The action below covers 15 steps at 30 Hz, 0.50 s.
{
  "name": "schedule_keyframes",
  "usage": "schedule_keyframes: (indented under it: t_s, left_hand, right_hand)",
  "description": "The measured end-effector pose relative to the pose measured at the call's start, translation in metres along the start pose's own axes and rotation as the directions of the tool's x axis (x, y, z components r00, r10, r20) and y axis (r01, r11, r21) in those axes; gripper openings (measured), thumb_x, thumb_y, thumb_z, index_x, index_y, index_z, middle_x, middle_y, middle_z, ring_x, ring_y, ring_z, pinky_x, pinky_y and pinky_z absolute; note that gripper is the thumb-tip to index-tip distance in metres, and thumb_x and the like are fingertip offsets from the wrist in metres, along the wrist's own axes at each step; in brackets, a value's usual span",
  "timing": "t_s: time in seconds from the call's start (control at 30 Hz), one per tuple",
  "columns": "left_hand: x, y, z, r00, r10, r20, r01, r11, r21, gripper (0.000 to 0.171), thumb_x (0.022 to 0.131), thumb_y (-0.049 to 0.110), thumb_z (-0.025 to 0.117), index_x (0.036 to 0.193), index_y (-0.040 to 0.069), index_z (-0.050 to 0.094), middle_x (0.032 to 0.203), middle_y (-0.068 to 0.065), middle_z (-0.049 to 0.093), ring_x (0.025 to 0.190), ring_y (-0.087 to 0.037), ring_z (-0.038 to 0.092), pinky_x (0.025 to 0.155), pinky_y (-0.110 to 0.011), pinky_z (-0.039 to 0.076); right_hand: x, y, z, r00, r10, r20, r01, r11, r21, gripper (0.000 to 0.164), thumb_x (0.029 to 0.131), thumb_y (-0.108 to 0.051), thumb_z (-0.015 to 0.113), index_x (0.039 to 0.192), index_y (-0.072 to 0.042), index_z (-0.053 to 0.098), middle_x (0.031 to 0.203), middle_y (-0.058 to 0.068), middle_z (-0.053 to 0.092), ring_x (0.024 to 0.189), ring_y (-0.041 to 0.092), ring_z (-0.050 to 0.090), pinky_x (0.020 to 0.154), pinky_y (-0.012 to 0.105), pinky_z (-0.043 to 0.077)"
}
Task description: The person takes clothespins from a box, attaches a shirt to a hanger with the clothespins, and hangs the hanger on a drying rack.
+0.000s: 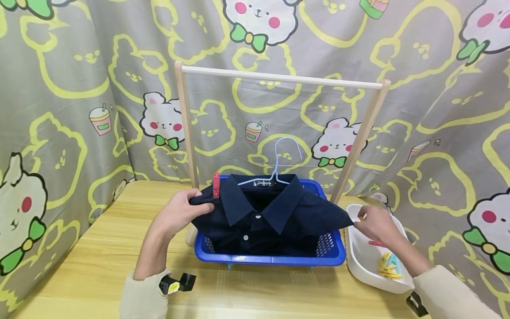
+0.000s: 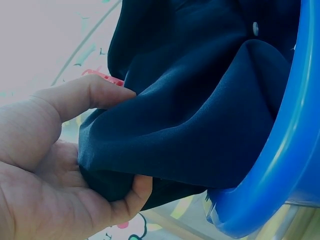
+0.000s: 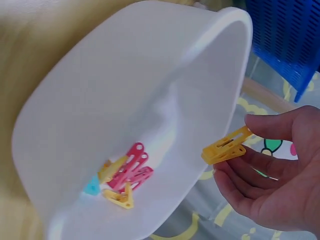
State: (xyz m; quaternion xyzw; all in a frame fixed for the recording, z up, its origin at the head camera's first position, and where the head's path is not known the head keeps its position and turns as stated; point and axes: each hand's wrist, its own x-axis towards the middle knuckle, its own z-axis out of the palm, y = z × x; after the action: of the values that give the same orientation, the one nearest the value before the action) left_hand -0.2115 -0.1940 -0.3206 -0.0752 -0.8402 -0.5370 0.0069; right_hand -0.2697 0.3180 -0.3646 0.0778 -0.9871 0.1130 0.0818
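Observation:
A dark navy collared shirt (image 1: 295,232) with white buttons sits on a light blue wire hanger (image 1: 276,165), its lower part down in the blue basket (image 1: 271,259). My left hand (image 1: 177,212) grips the shirt's shoulder on the left; in the left wrist view the cloth lies between thumb and curled fingers. A red clothespin (image 1: 216,186) stands upright on that shoulder, close to the hanger's left end. Over the white bin (image 1: 360,266), my right hand (image 1: 376,223) pinches a yellow clothespin (image 3: 227,146) between thumb and fingers. Yellow, red and blue clothespins (image 3: 125,172) lie in the bin.
Behind the basket rises a wooden rack whose pale crossbar (image 1: 279,78) runs above the hanger. The bin stands right of the basket on a light wood table (image 1: 95,261). Patterned grey curtains (image 1: 223,133) enclose the back and sides.

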Motion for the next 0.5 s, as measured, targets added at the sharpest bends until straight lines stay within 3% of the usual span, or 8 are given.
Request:
schedule_keyframes:
  t_s: [0.5]
  left_hand:
    - [-0.001,0.0,0.0,1.0,0.0,-0.004,0.0,1.0,0.002,0.028,0.088,0.022,0.074,0.088,0.001,0.056,0.081,-0.006,0.053,0.081,-0.024,0.053,0.073,-0.034,0.044]
  right_hand:
    - [0.007,-0.026,-0.026,0.998,0.04,-0.052,-0.037,0.998,0.045,0.039,0.087,-0.02,0.066,0.106,0.014,0.068,0.093,0.027,0.067,0.082,0.038,0.059,0.068,0.045,0.05]
